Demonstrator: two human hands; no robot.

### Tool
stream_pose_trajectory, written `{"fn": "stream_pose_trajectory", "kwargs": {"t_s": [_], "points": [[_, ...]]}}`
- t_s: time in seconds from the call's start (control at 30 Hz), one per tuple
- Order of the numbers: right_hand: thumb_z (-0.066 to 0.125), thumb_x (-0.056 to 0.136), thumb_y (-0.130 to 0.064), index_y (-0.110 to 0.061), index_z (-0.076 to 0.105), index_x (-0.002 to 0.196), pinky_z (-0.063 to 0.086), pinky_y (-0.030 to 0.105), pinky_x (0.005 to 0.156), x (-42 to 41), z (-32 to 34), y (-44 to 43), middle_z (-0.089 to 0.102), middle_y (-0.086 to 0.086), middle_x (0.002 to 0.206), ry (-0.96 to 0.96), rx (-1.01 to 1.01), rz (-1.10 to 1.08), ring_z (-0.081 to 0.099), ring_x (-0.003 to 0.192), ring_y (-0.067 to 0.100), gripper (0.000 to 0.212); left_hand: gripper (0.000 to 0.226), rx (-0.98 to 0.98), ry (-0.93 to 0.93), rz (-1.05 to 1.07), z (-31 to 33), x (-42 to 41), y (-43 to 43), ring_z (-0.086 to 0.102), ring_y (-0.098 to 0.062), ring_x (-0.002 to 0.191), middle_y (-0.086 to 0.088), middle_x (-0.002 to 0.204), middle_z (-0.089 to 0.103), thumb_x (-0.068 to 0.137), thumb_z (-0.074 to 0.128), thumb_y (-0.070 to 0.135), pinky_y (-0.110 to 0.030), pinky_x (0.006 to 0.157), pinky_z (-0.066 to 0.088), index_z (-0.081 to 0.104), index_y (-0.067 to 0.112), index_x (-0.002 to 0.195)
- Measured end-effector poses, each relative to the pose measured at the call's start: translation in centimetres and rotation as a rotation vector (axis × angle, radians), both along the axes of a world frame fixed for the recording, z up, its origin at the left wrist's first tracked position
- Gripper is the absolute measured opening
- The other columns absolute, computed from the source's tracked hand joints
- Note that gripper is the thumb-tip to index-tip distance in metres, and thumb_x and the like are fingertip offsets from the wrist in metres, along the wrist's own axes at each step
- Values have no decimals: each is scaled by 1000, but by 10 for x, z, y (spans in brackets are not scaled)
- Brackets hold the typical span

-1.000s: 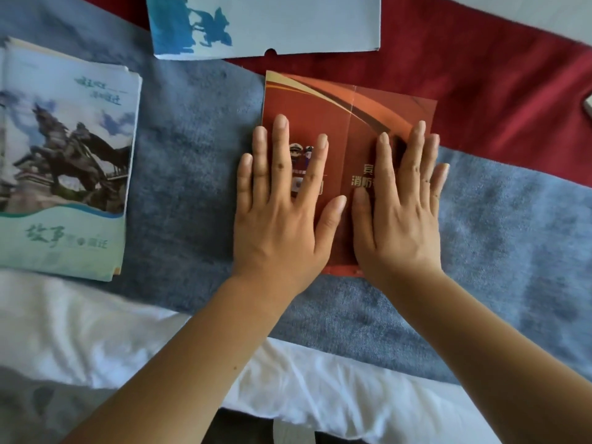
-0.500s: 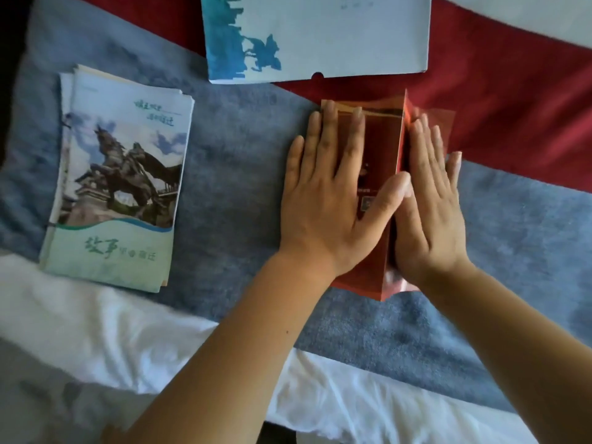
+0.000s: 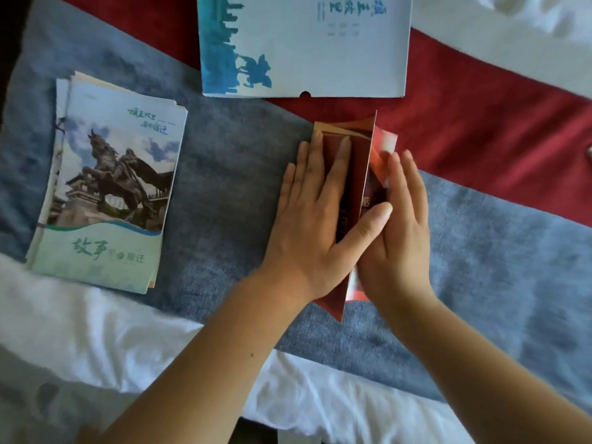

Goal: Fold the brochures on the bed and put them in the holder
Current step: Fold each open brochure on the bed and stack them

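Note:
A red brochure (image 3: 358, 149) lies on the blue runner at the centre, partly folded, its right panel standing up on edge. My left hand (image 3: 315, 216) lies flat on the left panel, fingers straight, thumb stretched across to the raised panel. My right hand (image 3: 398, 232) has straight fingers against the outer face of that raised panel. The white and blue holder (image 3: 320, 59) lies flat just beyond the brochure. A stack of brochures (image 3: 109, 187) with a horseman statue on the cover rests at the left.
The blue runner (image 3: 224, 187) and a red runner (image 3: 480, 129) cross the bed; white bedding (image 3: 96, 341) lies at the near side and far right. A small object (image 3: 589, 152) shows at the right edge.
The red brochure lay flat under both palms a second ago. Its right panel has since swung up and leftward, pushed by my right hand. The view has shifted, so everything sits further right.

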State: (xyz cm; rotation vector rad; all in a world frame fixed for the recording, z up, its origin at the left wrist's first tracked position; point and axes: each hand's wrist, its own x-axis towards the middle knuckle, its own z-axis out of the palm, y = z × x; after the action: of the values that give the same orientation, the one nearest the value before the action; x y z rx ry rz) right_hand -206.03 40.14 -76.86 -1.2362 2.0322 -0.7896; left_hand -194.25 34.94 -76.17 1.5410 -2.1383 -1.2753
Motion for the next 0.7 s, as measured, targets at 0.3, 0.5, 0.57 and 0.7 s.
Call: {"fn": "stream_pose_trajectory", "kwargs": {"t_s": [0.3, 0.5, 0.57, 0.7], "points": [[55, 100, -1, -24, 43, 155, 47, 51, 114, -2, 19, -23, 66, 4, 139, -780, 148, -348, 64, 128, 23, 61, 93, 45, 78, 30, 4, -1, 0, -12, -20, 159, -10, 173, -4, 95, 22, 76, -45, 129, -5, 2, 16, 164], [72, 90, -13, -22, 20, 165, 42, 14, 104, 1, 14, -25, 54, -6, 136, -89, 143, -21, 56, 122, 7, 92, 71, 147, 253, 127, 20, 8, -12, 12, -8, 158, 2, 171, 19, 102, 53, 26, -38, 130, 13, 19, 16, 164], [73, 90, -13, -30, 20, 165, 48, 32, 106, 2, 14, -29, 63, -5, 138, -119, 133, -56, 63, 120, 14, 93, 71, 64, 236, 158, 27, 17, -16, 31, -4, 152, 6, 166, 32, 101, 55, 7, -28, 124, 29, 23, 16, 164], [67, 94, -19, -40, 29, 158, 58, 52, 95, 10, 22, -38, 78, 0, 102, -497, 102, -198, 74, 95, 17, 77, 74, 91, 331, 263, 39, 32, -25, 47, 0, 141, 11, 157, 48, 101, 60, 11, -25, 116, 41, 23, 22, 164]]}}
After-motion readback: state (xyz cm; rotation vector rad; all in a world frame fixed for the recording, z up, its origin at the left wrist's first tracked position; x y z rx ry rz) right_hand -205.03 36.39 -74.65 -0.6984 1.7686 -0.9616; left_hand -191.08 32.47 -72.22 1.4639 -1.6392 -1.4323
